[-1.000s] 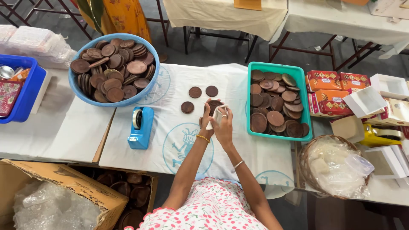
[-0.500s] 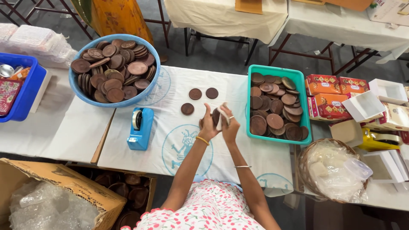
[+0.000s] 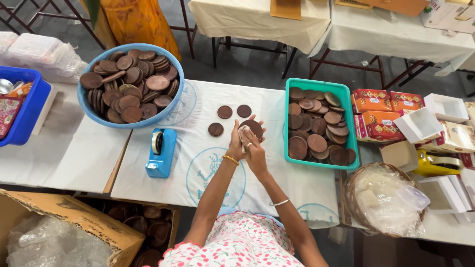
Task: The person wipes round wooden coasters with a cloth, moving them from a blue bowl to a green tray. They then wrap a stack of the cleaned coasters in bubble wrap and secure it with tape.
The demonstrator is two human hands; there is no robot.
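White-clothed counter at frame centre: left hand and right hand, fingers grasping a round brown disc with pale cloth; three loose brown discs upper left, teal tray right, blue tape dispenser left.

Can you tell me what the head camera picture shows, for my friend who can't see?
Two hands, left hand and right hand, hold a brown disc and a pale cloth above a white table, between a blue bowl and a teal tray of discs.

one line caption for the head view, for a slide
Two hands hold a brown disc with a cloth over a table.
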